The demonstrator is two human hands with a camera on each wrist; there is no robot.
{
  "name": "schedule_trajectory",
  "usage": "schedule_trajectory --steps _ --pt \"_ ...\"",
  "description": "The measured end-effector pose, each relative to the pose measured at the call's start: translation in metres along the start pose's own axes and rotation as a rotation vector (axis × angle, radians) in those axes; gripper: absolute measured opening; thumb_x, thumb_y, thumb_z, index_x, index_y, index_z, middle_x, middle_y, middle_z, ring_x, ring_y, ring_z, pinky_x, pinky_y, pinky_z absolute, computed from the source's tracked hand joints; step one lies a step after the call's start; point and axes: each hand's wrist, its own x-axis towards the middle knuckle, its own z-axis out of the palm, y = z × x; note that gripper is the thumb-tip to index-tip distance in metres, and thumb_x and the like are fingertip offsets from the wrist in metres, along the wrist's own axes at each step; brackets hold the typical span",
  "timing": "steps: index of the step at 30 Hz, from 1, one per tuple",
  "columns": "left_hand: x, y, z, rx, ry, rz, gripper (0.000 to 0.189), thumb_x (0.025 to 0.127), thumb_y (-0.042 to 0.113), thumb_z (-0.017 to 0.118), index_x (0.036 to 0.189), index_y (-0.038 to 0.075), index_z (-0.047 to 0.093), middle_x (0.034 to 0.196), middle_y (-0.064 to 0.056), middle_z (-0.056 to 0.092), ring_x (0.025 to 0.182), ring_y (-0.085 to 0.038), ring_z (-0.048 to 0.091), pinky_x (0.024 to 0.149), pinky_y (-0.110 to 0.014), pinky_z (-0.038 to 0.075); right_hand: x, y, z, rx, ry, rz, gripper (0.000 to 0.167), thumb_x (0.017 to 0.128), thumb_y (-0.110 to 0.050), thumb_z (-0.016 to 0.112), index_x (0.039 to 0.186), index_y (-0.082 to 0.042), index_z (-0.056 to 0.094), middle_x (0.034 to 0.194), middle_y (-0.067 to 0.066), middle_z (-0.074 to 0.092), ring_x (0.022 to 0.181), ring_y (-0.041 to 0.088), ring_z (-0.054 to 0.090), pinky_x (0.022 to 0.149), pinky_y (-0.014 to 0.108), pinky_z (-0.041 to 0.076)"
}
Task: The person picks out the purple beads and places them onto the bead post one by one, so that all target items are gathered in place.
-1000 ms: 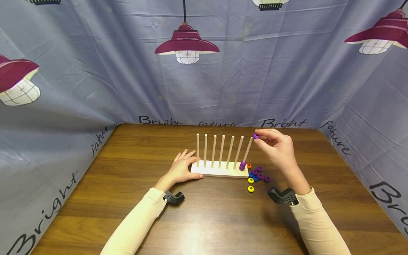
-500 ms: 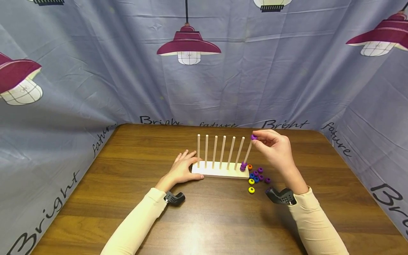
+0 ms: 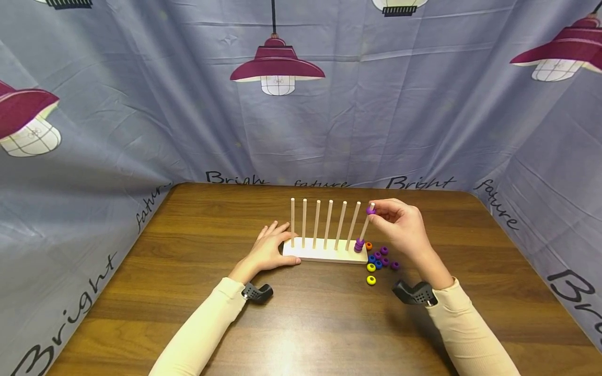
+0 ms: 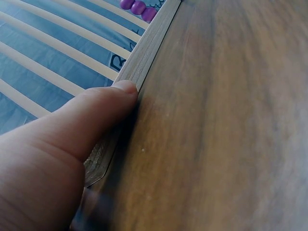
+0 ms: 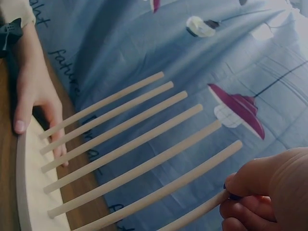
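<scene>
A pale wooden peg rack [image 3: 324, 254] with several upright pegs stands on the table. My left hand [image 3: 265, 250] holds its left end, the thumb along the front edge and the fingers toward the back, as the left wrist view also shows at the thumb [image 4: 108, 103]. At the rightmost peg [image 3: 365, 228], my right hand [image 3: 402, 224] pinches a purple bead [image 3: 371, 211] between thumb and fingers. That bead is threaded on just below the peg's tip, which pokes out above it. Lower on the same peg sit purple beads [image 4: 138, 7], stacked at the base. The other pegs are bare.
Right of the rack lie loose beads: an orange one [image 3: 369, 246], blue ones [image 3: 378, 265], yellow ones [image 3: 371, 280] and several purple ones [image 3: 395, 266]. The brown wooden table [image 3: 301, 324] ends at a printed grey-blue curtain [image 3: 301, 136].
My right hand has moved left and down, bringing the purple bead from beside the rightmost peg's tip onto that peg. The left hand keeps its hold on the rack.
</scene>
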Motion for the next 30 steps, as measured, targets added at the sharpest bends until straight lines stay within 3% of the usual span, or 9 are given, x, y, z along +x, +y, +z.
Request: schedule_trajectory --steps 14,30 --pt "0.001 -0.001 0.001 0.008 -0.007 -0.005 0.068 0.078 0.053 0.081 0.137 0.022 0.064 0.163 -0.013 0.04 0.157 -0.042 0.02 0.128 -0.061 0.009 -0.004 0.01 0.003 -0.017 -0.044 0.022 0.011 0.081 0.005 0.077 0.092 0.003 0.076 0.096 0.021 0.075 0.075 -0.009 0.061 0.067 0.008 0.052" --pt "0.001 0.0 -0.001 -0.002 -0.016 -0.006 0.067 0.079 0.053 0.08 0.137 0.023 0.064 0.164 -0.013 0.039 0.157 -0.043 0.018 0.128 -0.062 0.009 -0.008 0.019 -0.003 -0.117 -0.095 0.051 0.013 0.083 -0.003 0.077 0.096 0.0 0.078 0.093 0.016 0.077 0.07 -0.007 0.059 0.063 0.01 0.049"
